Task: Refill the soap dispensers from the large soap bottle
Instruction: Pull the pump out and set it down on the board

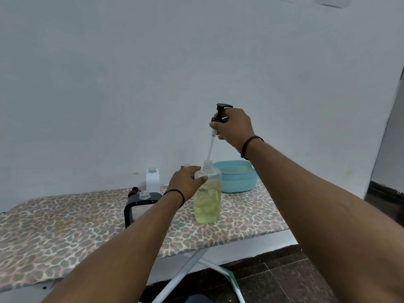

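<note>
A clear square dispenser bottle [208, 200], mostly full of yellow-green soap, stands upright on the leopard-print board [65, 226]. My left hand [185, 182] grips its shoulder. My right hand [235, 127] holds a black pump head [220, 112] above the bottle; the pump's clear tube [211, 147] hangs down with its tip just at the open neck. A second dispenser [140, 206] with a black frame and an open clear neck stands to the left, partly hidden by my left forearm.
A teal perforated basket [238, 180] sits behind the bottle at the right. A white container [152, 179] stands against the wall. A loose black pump [133, 191] lies beside the black dispenser. The board's metal legs [185, 270] cross below, over dark floor tiles.
</note>
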